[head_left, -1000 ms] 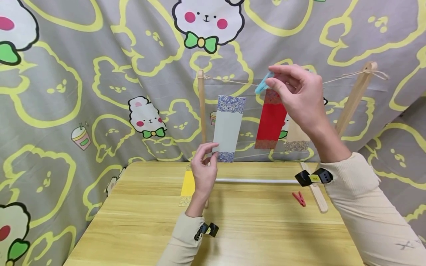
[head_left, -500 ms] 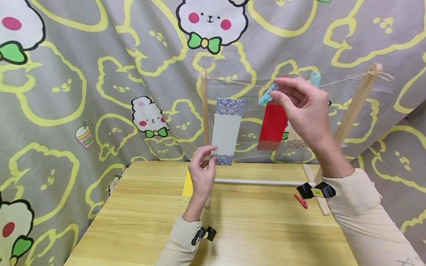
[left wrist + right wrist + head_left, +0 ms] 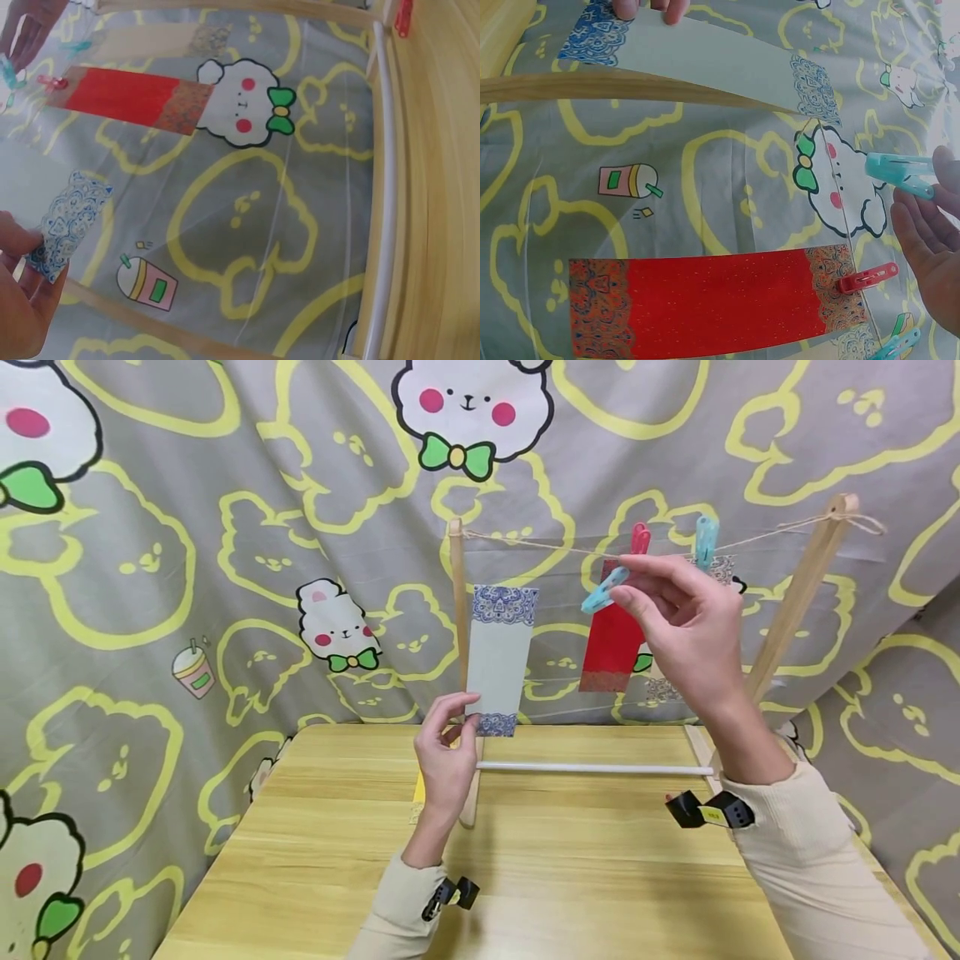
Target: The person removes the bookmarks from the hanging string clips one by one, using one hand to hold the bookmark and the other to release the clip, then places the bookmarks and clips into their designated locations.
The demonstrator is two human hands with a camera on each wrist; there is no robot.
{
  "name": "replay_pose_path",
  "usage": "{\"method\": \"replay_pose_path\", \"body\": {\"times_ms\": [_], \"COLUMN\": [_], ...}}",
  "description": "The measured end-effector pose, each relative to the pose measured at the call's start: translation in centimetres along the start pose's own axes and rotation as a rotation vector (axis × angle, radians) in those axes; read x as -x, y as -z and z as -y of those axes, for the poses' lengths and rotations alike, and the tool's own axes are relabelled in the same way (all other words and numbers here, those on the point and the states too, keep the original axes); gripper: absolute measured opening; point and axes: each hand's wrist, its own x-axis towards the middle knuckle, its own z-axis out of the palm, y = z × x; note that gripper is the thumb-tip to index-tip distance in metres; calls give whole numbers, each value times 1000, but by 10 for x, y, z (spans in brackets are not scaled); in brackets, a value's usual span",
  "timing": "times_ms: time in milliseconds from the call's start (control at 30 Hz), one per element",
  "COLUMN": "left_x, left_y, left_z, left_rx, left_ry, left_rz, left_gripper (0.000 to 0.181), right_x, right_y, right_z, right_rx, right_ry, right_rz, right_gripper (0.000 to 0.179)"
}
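Note:
My left hand point(image 3: 445, 752) pinches a pale paper strip point(image 3: 501, 660) by its lower left edge; blue lacy patterns cover both ends. The strip stands nearly upright in the air, left of the others. My right hand point(image 3: 693, 635) holds a light-blue clothespin point(image 3: 604, 591) between thumb and fingertips, in front of a red strip point(image 3: 611, 647). That red strip hangs from a string point(image 3: 532, 545) by a red clothespin point(image 3: 640, 537). Beside it a beige strip point(image 3: 663, 688), mostly hidden by my right hand, hangs from another light-blue clothespin point(image 3: 705, 539).
Wooden posts point(image 3: 459, 602) point(image 3: 798, 597) carry the string, and a white rod point(image 3: 592, 768) joins their feet low down. A yellow strip point(image 3: 418, 789) lies on the wooden table point(image 3: 337, 843) behind my left hand. In the left wrist view, a loose red clothespin point(image 3: 403, 19) shows on the table.
My left hand has shifted slightly left with the pale strip. My right hand has come down with its clothespin, uncovering the red and light-blue clothespins on the string.

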Motion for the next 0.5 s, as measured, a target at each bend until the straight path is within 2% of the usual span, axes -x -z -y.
{"method": "replay_pose_path", "body": {"times_ms": [200,433,500], "left_x": [0,2,3], "left_y": [3,10,12], "left_z": [-2,-6,-7], "left_rx": [2,0,3], "left_ry": [-13,-25,-30], "left_rz": [-3,7,11], "left_gripper": [31,32,31], "right_x": [8,22,25], "right_y": [3,5,6], "right_z": [3,6,6], "right_rx": [-13,-17,-49], "right_ry": [-55,-64,-70], "right_rz": [-29,-47,-60], "right_gripper": [36,37,36]}}
